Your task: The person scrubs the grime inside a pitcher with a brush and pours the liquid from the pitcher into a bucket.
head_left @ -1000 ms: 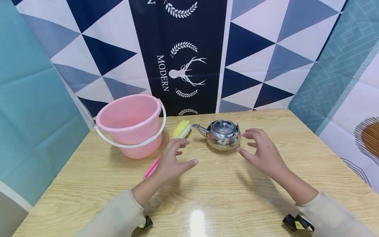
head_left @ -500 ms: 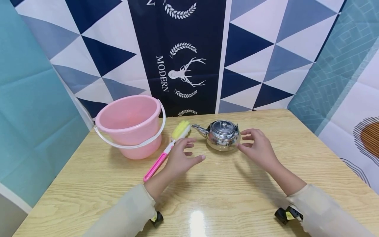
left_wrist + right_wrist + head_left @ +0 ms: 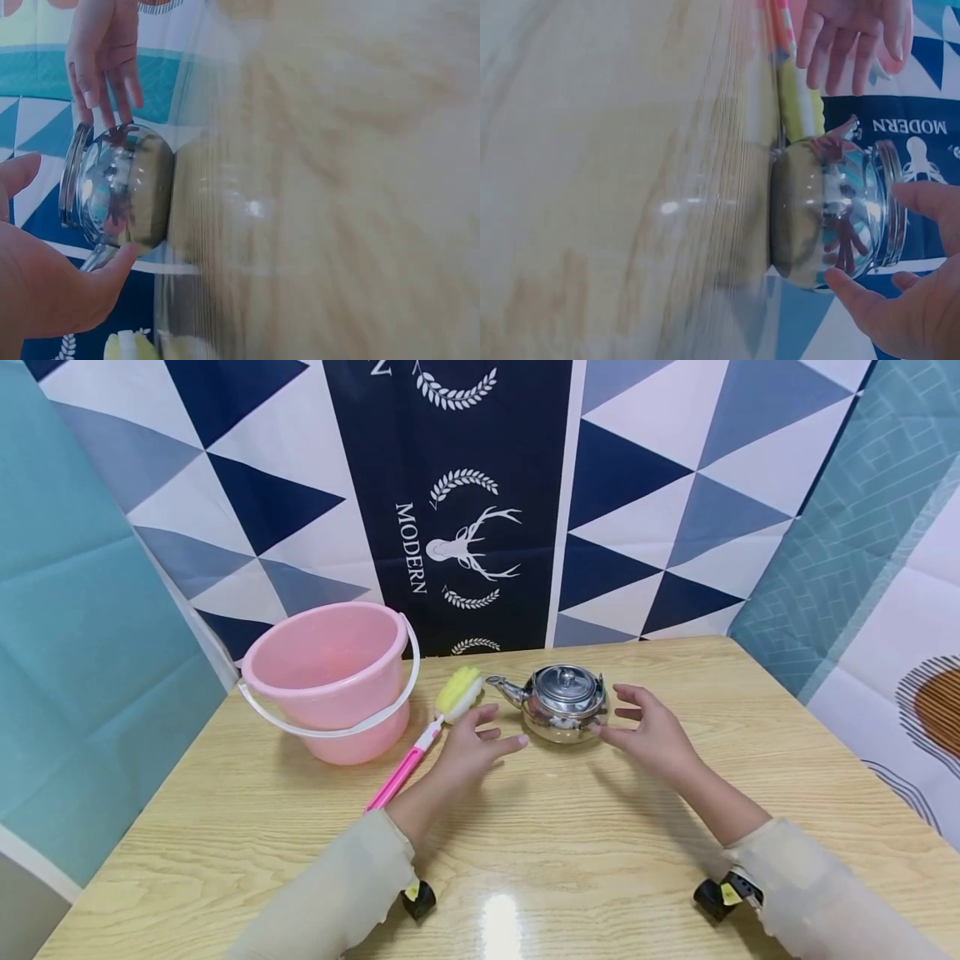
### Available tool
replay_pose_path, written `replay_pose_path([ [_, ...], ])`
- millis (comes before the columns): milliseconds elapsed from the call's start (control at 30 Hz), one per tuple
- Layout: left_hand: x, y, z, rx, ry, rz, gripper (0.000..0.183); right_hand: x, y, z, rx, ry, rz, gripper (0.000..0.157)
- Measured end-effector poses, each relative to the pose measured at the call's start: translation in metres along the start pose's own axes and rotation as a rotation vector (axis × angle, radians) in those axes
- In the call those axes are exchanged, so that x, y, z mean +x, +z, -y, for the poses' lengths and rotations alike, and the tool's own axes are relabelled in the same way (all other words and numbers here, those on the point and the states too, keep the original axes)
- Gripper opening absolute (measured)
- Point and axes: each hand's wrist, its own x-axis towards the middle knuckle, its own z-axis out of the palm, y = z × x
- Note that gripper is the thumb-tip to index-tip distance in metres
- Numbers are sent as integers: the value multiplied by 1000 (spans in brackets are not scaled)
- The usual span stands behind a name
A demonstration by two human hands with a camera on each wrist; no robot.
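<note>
A shiny metal teapot (image 3: 564,710) with a lid and a spout pointing left stands on the wooden table. My right hand (image 3: 651,729) is at its right side, fingers spread and slightly bent, thumb tip overlapping the pot's lower side in the head view. To the pot's lower left, my left hand (image 3: 480,750) reaches toward it with thumb and fingers apart, holding nothing. The left wrist view has the teapot (image 3: 127,187) between both hands. In the right wrist view the right thumb and fingers lie close around the teapot (image 3: 825,214), with the left hand (image 3: 851,37) beyond the spout.
Left of the pot lies a bottle brush (image 3: 405,777) with a yellow-and-white sponge head and pink handle, partly behind my left forearm. A pink bucket (image 3: 330,693) with a white handle stands at the back left. Patterned cloth (image 3: 465,485) hangs behind the table.
My left hand has moved right toward the teapot, uncovering more of the brush. My right hand has shifted slightly left, closer to the pot. Teapot, brush and bucket stay in place.
</note>
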Motion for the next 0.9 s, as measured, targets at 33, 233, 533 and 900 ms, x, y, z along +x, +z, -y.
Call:
replay_pose_path([
  [33, 2, 2, 0, -39, -13, 7, 78, 1, 0, -1, 10, 7, 9, 82],
  [233, 16, 12, -1, -242, -102, 40, 84, 5, -1, -4, 64, 21, 44, 89],
  [533, 28, 26, -3, -326, -161, 29, 82, 10, 4, -4, 39, -150, -44, 59],
  [900, 30, 27, -3, -369, -163, 11, 78, 16, 4, -1, -55, -265, -107, 26],
])
